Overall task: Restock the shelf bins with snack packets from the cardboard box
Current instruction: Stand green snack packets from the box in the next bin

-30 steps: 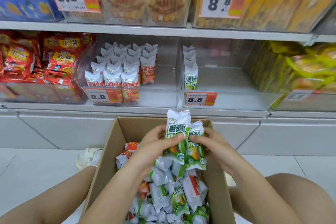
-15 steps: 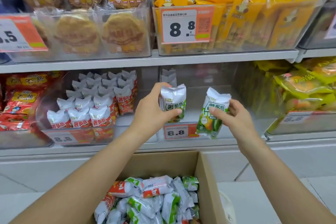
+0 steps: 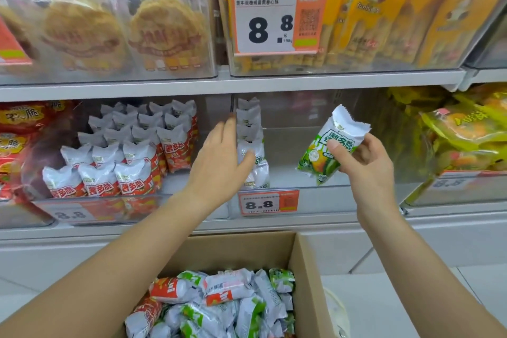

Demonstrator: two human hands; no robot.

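Note:
A clear shelf bin [image 3: 296, 129] on the lower shelf holds one row of green-and-white snack packets [image 3: 251, 129] along its left wall. My left hand [image 3: 219, 162] reaches into the bin with straight fingers beside that row, thumb resting on the front packet [image 3: 259, 170], which stands upright. To the right, in front of the bin, my right hand [image 3: 362, 162] pinches another green packet [image 3: 329, 143], tilted. Below, the open cardboard box [image 3: 306, 269] holds several mixed green and red packets [image 3: 233, 302].
The bin to the left is full of red-and-white packets [image 3: 123, 162]. An orange 8.8 price tag [image 3: 267, 203] hangs on the green bin's front. Yellow-green bags [image 3: 472, 132] fill the right bin. The upper shelf [image 3: 247, 82] overhangs with cracker and yellow-pack bins.
Both hands rose from the box with a green packet each. My left hand has moved into the bin and its packet now stands at the row's front; the right hand still holds its packet.

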